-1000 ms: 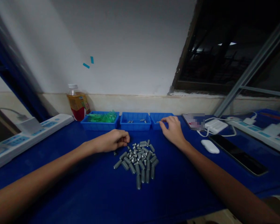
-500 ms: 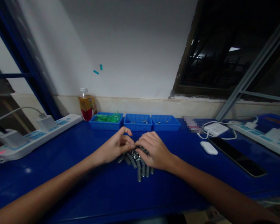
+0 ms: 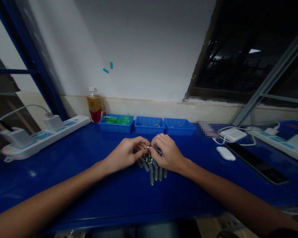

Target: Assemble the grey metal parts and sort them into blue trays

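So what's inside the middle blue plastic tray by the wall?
A few small silvery metal pieces lie in the middle blue plastic tray; its front side hides the nearest part of its floor, so anything there can't be seen.

A pale grey wall rises beyond the far edge of the blue table, a cream band along its foot and teal strips stuck higher up. A blue metal post slants by the far left corner; towards the far right, a grey metal frame crosses a dark window. The light is dim.
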